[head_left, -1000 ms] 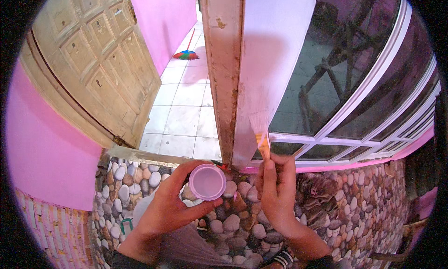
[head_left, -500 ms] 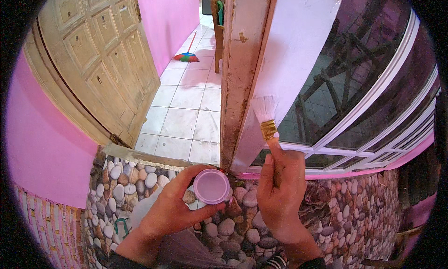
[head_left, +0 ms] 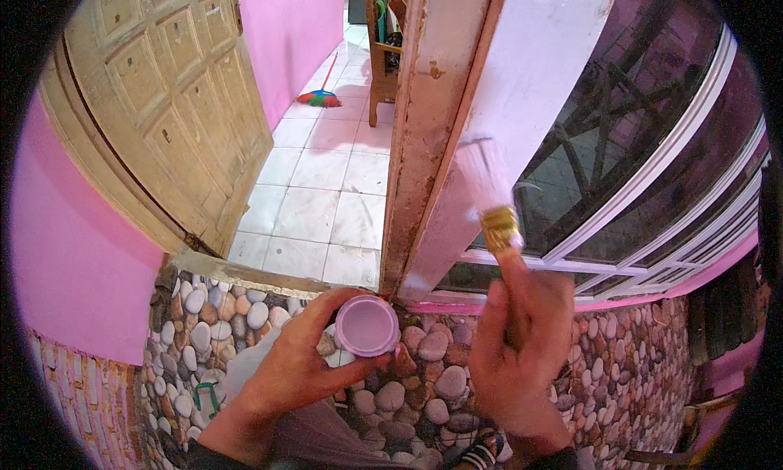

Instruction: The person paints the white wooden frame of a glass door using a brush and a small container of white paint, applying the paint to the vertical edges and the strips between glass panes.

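Observation:
My left hand (head_left: 306, 364) is closed around a small round cup (head_left: 367, 325) of pale lilac paint, kept upright low in the middle. In my right hand (head_left: 522, 348) is a flat paintbrush (head_left: 499, 225) with a gold metal band, bristles upward. Its whitened bristles touch or lie just over the pale lilac face of the window frame post (head_left: 534, 70); which, I cannot tell. Left of that face, the reddish-brown door jamb (head_left: 428, 119) looks worn and chipped. The right hand is slightly blurred.
A wooden panel door (head_left: 163, 103) stands open at the left. Beyond it, white floor tiles (head_left: 314, 201) hold a colourful broom (head_left: 320, 99) and a wooden chair (head_left: 382, 86). Dark window panes (head_left: 603, 160) with white bars are on the right. Pebble-patterned flooring (head_left: 400, 396) lies below me.
My right hand has shifted right with the paintbrush, and the bristle tips now sit higher on the post. The left hand and the cup are nearly where they were.

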A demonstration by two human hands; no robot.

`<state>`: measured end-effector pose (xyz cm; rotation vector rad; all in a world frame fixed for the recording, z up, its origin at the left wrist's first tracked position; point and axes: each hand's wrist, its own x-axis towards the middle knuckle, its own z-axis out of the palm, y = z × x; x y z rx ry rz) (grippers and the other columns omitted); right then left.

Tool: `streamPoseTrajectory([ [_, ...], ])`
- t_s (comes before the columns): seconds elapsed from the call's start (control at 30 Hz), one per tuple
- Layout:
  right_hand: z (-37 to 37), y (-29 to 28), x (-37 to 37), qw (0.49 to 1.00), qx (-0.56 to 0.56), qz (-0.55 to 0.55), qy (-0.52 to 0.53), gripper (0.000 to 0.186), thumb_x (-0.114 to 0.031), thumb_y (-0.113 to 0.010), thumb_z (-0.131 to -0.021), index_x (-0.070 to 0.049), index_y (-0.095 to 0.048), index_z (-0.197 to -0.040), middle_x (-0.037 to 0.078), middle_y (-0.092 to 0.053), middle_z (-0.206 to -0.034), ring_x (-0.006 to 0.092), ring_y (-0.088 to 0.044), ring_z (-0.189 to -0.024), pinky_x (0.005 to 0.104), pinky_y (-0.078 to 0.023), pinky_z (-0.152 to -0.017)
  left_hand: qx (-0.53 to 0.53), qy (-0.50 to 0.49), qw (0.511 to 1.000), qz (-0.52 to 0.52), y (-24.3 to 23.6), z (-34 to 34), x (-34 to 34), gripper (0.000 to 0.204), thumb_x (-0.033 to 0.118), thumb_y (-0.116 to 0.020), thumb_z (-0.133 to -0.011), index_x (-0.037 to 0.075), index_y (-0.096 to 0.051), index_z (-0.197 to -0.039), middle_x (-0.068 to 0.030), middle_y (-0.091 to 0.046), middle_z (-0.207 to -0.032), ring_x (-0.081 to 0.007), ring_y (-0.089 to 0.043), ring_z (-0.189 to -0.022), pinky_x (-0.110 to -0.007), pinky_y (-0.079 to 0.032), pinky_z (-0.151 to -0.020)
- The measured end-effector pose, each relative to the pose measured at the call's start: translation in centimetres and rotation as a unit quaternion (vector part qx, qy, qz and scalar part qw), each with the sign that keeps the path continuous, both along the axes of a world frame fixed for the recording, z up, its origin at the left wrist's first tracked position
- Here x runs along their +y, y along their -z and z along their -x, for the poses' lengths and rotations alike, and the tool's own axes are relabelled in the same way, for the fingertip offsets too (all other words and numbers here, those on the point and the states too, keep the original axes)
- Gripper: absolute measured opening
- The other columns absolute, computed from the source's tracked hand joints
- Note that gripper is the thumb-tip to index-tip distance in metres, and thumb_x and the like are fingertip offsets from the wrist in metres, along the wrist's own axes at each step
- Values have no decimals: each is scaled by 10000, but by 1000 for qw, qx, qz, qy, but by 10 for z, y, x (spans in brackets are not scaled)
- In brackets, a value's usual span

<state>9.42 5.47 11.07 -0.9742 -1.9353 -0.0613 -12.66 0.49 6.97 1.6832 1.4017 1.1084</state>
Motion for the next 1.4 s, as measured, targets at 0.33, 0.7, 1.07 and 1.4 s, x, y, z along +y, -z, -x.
streamPoseTrajectory([
  [0.33, 6, 43, -2, 981, -73, 164, 71, 295, 56, -627, -918, 23, -579, -1207, 182, -573, -988, 337, -621, -808, 398, -531, -695, 7, 19, 999, 45, 1, 6, -2, 750, 127, -905, -728, 56, -509, -1361, -100, -609, -1307, -213, -573, -1234, -361, -438, -1071],
  [0.7, 13, 17, 8, 996, -4, 89, 28, 314, 33, -638, -925, 16, -581, -1233, 201, -557, -987, 331, -615, -846, 378, -513, -737, -9, 2, 1000, 13, -3, -1, -2, 630, 165, -866, -775, 24, -559, -1307, -133, -666, -1194, -241, -641, -1134, -359, -492, -986],
  [1.07, -4, 40, -16, 962, -126, 238, 33, 237, -5, -618, -921, 1, -588, -1156, 209, -564, -937, 429, -623, -760, 498, -508, -622, -19, 23, 999, 44, 0, 6, -1, 738, 126, -896, -736, 47, -508, -1359, -112, -625, -1302, -216, -581, -1234, -363, -439, -1072],
  [1.4, -11, -35, -1, 985, -77, 114, 101, 192, 49, -595, -945, 23, -624, -1134, 159, -604, -959, 255, -644, -825, 333, -519, -755, 1, 2, 1000, 9, -4, 1, 0, 619, 163, -872, -776, 22, -564, -1294, -130, -662, -1199, -244, -640, -1132, -361, -497, -979],
])
